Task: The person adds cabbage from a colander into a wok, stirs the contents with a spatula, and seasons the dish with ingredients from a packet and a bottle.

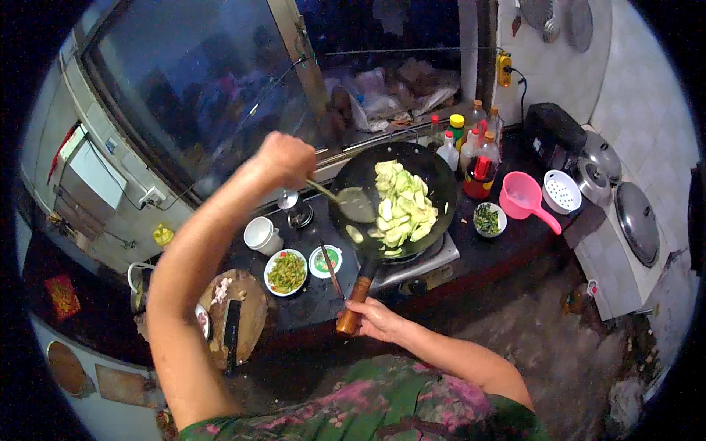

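My left hand [287, 157], raised at the wok's left side, grips the handle of a metal wok spatula [357, 205]. The spatula's blade lies inside the black wok [353, 165], left of a heap of pale green sliced vegetable [402, 204]. One slice sits apart, lower left of the blade. My right hand [378, 320] is closed around the wok's wooden handle [353, 306] at the near side. Under the wok is a gas stove [436, 259], mostly hidden by it.
Bowls of chopped vegetables [285, 273] and chopped greens [489, 219] flank the stove. A cleaver [231, 336] lies on a round wooden board [253, 308] at left. Sauce bottles [479, 171], a pink ladle [521, 195] and pot lids [637, 220] stand right. A window [198, 93] is behind.
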Motion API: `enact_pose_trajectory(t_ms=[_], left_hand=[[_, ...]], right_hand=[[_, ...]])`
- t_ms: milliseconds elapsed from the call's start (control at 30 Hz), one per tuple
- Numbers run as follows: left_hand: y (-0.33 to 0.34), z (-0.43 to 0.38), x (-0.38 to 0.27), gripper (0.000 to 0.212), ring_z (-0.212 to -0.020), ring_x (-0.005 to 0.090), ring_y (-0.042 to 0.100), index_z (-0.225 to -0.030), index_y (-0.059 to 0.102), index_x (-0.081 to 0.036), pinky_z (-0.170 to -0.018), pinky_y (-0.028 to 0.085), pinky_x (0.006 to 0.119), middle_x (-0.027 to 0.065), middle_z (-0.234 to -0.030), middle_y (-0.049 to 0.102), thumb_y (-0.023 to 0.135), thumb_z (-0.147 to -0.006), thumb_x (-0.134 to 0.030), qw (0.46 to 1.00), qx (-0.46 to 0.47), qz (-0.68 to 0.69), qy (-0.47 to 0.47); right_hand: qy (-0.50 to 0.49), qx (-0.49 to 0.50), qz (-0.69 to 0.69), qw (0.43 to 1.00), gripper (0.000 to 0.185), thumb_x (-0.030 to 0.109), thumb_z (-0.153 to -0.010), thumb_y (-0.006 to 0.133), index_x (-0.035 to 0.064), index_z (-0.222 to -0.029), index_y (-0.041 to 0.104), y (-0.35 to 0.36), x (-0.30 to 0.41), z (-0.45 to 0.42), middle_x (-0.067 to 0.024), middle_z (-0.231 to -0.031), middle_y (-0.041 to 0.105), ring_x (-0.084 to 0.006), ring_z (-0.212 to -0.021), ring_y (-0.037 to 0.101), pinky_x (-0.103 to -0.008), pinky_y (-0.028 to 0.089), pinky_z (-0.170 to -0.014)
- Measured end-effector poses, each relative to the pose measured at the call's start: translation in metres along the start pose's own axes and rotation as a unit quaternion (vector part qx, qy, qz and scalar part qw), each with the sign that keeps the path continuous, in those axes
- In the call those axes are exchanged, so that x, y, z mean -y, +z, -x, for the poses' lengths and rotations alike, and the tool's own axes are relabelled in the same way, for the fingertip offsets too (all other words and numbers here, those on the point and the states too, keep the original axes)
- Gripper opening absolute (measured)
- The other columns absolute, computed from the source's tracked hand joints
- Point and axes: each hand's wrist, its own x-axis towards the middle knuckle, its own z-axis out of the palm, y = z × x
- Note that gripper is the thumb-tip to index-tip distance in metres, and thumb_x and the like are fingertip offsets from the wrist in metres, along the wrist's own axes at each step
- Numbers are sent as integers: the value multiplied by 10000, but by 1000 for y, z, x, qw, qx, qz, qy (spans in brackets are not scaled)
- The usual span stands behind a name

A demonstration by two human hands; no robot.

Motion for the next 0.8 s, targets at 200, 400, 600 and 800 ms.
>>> enact_pose_trajectory(t_ms=[200,400,600,800], left_hand=[[-8,-1,6,184,-739,265,654,-784,724,-233,-633,504,395,61,-759,682,690,-607,-272,993,115,35,2],[68,-16,-37,261,-875,266,653,-892,699,-98,-707,523,379,128,-898,678,593,-696,-233,976,99,192,26],[150,0,-91,444,-966,343,617,-929,660,5,-817,491,419,218,-985,643,603,-722,-384,895,141,396,-152],[134,18,-108,297,-826,351,639,-925,606,-50,-747,497,477,183,-861,654,584,-801,-320,939,-1,321,-128]], right_hand=[[12,19,10,1000,303,257,-898,571,55,-1082,442,-1,-1,-4,-99,-984,585,-241,-950,602,-409,513,-776],[-5,-16,0,1000,310,254,-893,582,71,-1089,426,7,-1,4,-102,-984,585,-244,-956,597,-419,504,-805],[3,-37,9,999,291,246,-894,582,86,-1071,415,9,-1,6,-104,-989,582,-237,-972,591,-419,505,-810],[-11,-30,4,999,264,241,-895,581,90,-1038,418,5,-1,9,-99,-961,590,-239,-942,603,-410,509,-798]])
